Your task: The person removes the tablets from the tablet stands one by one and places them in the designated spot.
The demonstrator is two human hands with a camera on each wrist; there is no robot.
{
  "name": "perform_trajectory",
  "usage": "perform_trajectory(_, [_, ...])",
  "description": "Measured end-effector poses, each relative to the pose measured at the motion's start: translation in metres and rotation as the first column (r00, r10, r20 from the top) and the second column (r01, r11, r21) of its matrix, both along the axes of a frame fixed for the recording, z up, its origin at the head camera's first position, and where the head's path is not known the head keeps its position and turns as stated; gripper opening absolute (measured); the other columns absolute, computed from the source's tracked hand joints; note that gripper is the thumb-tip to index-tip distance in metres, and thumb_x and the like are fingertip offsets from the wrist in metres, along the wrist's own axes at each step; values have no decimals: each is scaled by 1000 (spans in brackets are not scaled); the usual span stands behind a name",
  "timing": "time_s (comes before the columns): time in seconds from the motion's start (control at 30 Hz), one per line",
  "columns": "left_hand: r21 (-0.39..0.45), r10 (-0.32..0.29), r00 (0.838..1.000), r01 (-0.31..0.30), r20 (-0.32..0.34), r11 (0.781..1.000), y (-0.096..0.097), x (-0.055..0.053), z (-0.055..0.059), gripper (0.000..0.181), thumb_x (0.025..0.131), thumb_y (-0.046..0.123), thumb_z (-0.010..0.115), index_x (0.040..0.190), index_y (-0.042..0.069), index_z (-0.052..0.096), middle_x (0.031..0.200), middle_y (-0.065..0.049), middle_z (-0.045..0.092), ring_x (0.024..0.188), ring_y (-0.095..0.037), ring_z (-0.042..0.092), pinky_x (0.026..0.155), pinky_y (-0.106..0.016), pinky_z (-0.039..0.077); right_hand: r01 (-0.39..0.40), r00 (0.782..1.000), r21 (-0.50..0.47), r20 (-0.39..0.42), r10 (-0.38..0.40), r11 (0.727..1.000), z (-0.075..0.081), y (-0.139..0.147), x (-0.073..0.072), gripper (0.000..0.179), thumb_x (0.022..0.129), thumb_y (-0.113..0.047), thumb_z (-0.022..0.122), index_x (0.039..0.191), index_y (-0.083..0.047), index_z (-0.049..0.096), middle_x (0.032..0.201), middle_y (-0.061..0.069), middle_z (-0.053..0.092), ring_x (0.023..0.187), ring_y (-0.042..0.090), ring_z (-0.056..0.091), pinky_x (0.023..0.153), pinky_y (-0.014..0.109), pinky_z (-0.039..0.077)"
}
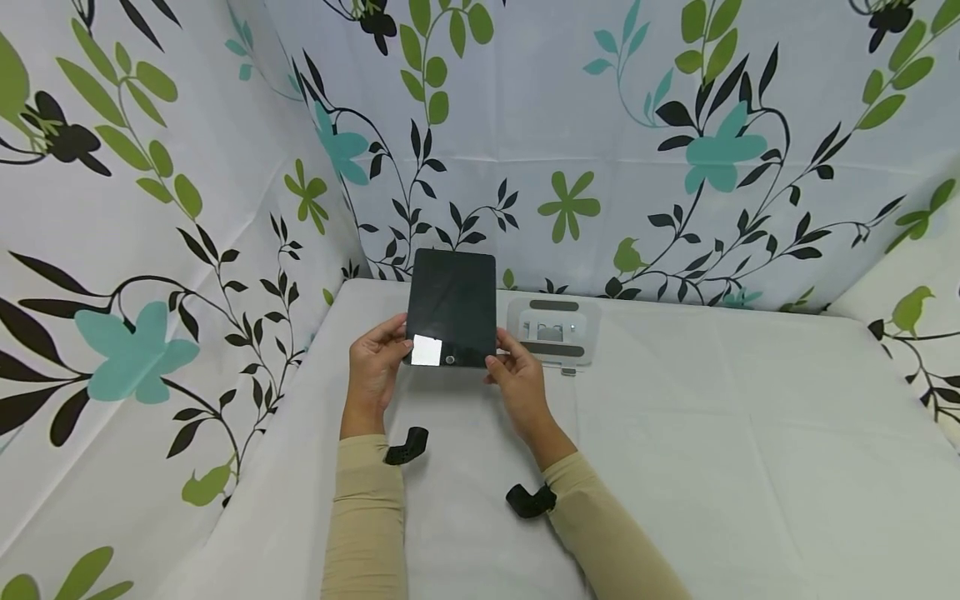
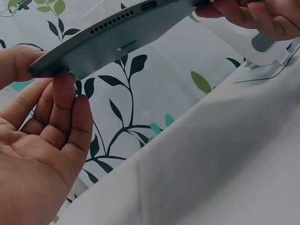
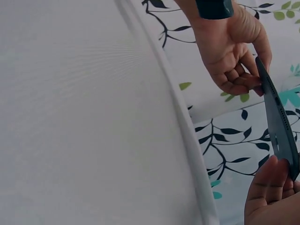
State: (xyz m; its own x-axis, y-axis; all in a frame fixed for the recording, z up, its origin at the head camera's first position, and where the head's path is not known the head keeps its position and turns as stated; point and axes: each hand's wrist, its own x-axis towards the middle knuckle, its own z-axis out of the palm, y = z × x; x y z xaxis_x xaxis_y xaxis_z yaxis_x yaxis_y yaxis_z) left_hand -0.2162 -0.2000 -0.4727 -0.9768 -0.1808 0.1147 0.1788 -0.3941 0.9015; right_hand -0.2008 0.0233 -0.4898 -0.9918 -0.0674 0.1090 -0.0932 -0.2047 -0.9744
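Note:
A dark tablet [image 1: 453, 304] with a round home button is held up above the far side of the table, its screen facing the head camera. My left hand [image 1: 374, 367] pinches its lower left edge, thumb in front and fingers behind. At the lower right corner my right hand [image 1: 517, 379] pinches it the same way. From below, the left wrist view shows the tablet's grey back and its bottom edge [image 2: 117, 21] with speaker holes and a port. A grey tablet stand [image 1: 553, 332] with dark pads lies folded behind and right of the tablet.
White cloth covers the table [image 1: 712, 433]. A patterned curtain [image 1: 480, 125] with leaves and flowers hangs along the back and left side. Each sleeve carries a black wrist camera mount [image 1: 531, 502].

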Motion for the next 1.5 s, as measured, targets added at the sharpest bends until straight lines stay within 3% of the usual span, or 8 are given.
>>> perform_trajectory(0.2, [-30, -2, 999, 4, 37, 1000, -2, -1, -6, 53, 85, -26, 58, 137, -19, 51, 95, 1, 67, 86, -9, 66, 74, -15, 56, 16, 1000, 49, 13, -17, 999, -12, 0, 0, 52, 98, 5, 60, 149, 3, 48, 133, 25, 55, 83, 11, 62, 70, 17, 56])
perform_trajectory(0.47, [-114, -1, 997, 10, 80, 993, -1, -1, -9, 56, 85, -24, 60, 139, -11, 55, 95, 4, 66, 88, -7, 64, 74, -14, 56, 16, 998, 25, 57, -17, 1000, -17, 2, 0, 53, 98, 5, 60, 149, 2, 48, 135, 24, 54, 83, 11, 63, 71, 20, 57])
perform_trajectory(0.67, [-209, 38, 989, -7, 145, 978, -4, -2, -13, 54, 85, -20, 65, 137, -8, 60, 95, 6, 67, 90, -6, 65, 78, -15, 57, -7, 997, 9, 75, 6, 1000, -20, 2, 0, 52, 97, 6, 61, 148, 4, 48, 134, 26, 54, 80, 11, 61, 69, 20, 56])
perform_trajectory(0.9, [-283, 64, 984, -14, 166, 959, -6, -6, -15, 52, 84, -17, 68, 135, -6, 62, 93, 7, 69, 89, -5, 66, 79, -15, 58, -4, 997, 48, 80, 0, 999, -26, 2, -4, 53, 97, 2, 63, 148, 1, 50, 134, 24, 56, 84, 10, 63, 72, 18, 56])
perform_trajectory(1.1, [-321, 85, 971, -9, 224, 947, -7, -6, -16, 51, 85, -13, 72, 134, -3, 64, 94, 6, 72, 87, -3, 68, 79, -15, 58, 39, 994, 125, 98, -52, 991, -29, 0, -6, 50, 94, 0, 69, 143, 1, 56, 130, 23, 62, 97, 7, 63, 79, 11, 52])
perform_trajectory(1.33, [-356, 116, 949, -4, 293, 934, -7, -5, -19, 50, 84, -10, 74, 132, 1, 67, 95, 4, 75, 85, -2, 69, 77, -14, 57, 51, 986, 149, 152, -74, 987, -30, -1, -5, 49, 93, 1, 71, 140, 3, 58, 129, 23, 64, 99, 9, 63, 80, 10, 52])
perform_trajectory(1.5, [-406, 131, 932, 18, 337, 914, -7, -6, -20, 48, 86, -7, 74, 132, 4, 68, 103, -5, 76, 84, 0, 68, 76, -13, 56, 64, 979, 188, 181, -98, 980, -30, -1, -6, 48, 92, -1, 72, 138, 3, 60, 128, 22, 66, 101, 11, 65, 80, 12, 53])
